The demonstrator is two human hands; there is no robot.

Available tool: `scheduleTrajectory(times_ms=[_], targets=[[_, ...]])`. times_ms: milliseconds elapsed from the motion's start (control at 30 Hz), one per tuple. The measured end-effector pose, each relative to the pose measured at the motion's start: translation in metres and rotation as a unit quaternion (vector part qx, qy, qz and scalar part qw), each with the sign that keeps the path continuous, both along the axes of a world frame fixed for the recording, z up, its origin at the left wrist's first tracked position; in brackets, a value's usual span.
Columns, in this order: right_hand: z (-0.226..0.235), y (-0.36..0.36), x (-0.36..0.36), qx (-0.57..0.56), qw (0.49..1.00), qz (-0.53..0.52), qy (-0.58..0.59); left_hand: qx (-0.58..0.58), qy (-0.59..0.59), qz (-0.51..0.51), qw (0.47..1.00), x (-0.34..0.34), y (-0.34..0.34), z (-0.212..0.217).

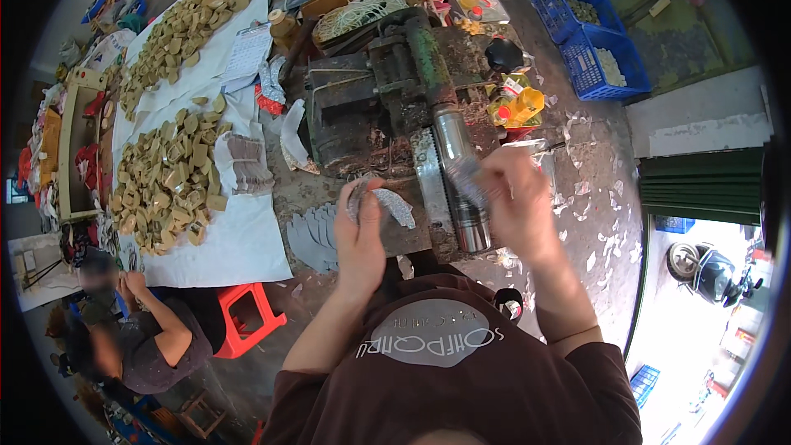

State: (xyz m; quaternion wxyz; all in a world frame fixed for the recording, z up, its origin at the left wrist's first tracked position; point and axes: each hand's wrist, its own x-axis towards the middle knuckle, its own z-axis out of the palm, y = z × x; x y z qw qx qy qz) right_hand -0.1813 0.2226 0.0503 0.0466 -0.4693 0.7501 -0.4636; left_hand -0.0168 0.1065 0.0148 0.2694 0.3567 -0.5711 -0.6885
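My left hand [362,227] grips a small stack of flat grey cut-out pieces [394,204] in front of a dark, greasy metal machine [387,86]. My right hand [512,198] is blurred, raised beside the machine's shiny steel roller [460,181], pinching one grey piece [468,177] between its fingers. More grey cut-outs [311,235] lie fanned out on the floor just left of my left hand.
A white sheet [247,239] on the left carries heaps of tan blocks [169,181]. Another person [132,338] crouches at lower left by a red stool [245,317]. Blue crates [589,33] stand at upper right, with yellow bottles [519,103] and a box of cord [358,8] near the machine.
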Motion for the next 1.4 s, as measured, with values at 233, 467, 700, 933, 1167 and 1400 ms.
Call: scheduleTrajectory(times_ms=[233,467,700,933,1167,1400], targets=[[-0.018,0.033,-0.052,0.225,0.973,0.033,-0.03,-0.316,-0.094,-0.254,0.909,-0.005,0.012,-0.005],[-0.026,0.015,-0.03,0.134,0.989,-0.015,0.063,-0.254,-0.112,-0.244,0.929,-0.013,0.021,-0.006],[-0.037,0.022,-0.028,0.084,0.991,-0.041,-0.096,-0.156,-0.087,-0.18,0.967,0.042,-0.028,-0.019],[-0.034,0.021,-0.03,0.083,0.988,-0.067,-0.113,-0.226,-0.007,-0.289,0.93,0.035,0.0,-0.015],[-0.035,0.024,-0.024,0.083,0.986,-0.071,-0.125,-0.531,-0.095,-0.219,0.813,0.026,0.008,-0.042],[-0.037,0.024,-0.023,0.073,0.987,-0.07,-0.126,-0.498,-0.053,-0.225,0.836,0.02,0.004,-0.029]])
